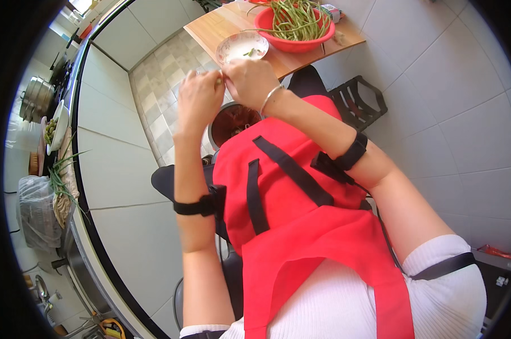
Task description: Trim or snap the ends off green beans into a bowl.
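Note:
My left hand and my right hand meet above the near edge of a wooden table, fingers curled. A small pale green bit, seemingly a piece of long bean, shows at my left thumb and forefinger. What the right fingertips hold is hidden behind the hand. Just beyond my hands, a white floral bowl has a few short green pieces in it. Beside it stands a red plastic basin heaped with long green beans.
Under my hands a bin stands on the tiled floor. The wooden table has a packet behind the basin. A black slatted rack is by the right wall. At left, a counter holds a steel pot and green onions.

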The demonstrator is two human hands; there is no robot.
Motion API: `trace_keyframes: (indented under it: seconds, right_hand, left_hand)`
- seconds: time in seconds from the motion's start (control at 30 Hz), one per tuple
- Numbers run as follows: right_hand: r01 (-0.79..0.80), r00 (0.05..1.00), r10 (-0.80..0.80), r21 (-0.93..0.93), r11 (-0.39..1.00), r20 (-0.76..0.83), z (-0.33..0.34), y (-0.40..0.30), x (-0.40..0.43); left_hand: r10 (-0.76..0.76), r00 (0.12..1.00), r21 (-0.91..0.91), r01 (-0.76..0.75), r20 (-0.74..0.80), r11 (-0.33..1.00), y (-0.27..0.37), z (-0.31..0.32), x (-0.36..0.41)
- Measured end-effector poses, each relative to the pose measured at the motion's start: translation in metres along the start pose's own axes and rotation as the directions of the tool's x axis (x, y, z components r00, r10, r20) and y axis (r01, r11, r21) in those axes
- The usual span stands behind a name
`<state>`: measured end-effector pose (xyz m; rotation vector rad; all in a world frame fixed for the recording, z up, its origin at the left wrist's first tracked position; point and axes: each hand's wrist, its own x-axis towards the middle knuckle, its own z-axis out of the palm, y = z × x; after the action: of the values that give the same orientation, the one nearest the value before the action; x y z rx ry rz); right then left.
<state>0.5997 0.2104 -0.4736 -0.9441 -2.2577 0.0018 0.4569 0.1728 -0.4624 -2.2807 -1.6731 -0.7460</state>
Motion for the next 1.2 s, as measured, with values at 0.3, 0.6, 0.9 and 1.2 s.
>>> trace_keyframes:
  seconds: [0.3,0.6,0.9,1.2]
  right_hand:
    - [-0.061,0.974,0.083,0.110,0.992,-0.210,-0.014,-0.031,0.021]
    - [-0.083,0.965,0.119,0.158,0.984,-0.233,-0.024,-0.037,0.001]
    - [-0.075,0.955,0.127,0.198,0.977,-0.267,-0.023,-0.035,-0.007]
    - [-0.331,0.846,0.509,0.906,0.264,0.161,-0.018,-0.019,-0.011]
  left_hand:
    - [0.024,0.991,0.020,-0.022,-0.135,1.000,-0.009,-0.034,0.005]
    - [-0.138,0.984,-0.353,0.089,-0.117,0.931,0.012,-0.031,-0.009]
    - [-0.275,0.961,-0.585,0.222,-0.001,0.780,0.009,-0.025,-0.013]
    - [-0.284,0.952,-0.594,0.164,-0.112,0.787,0.011,-0.028,-0.017]
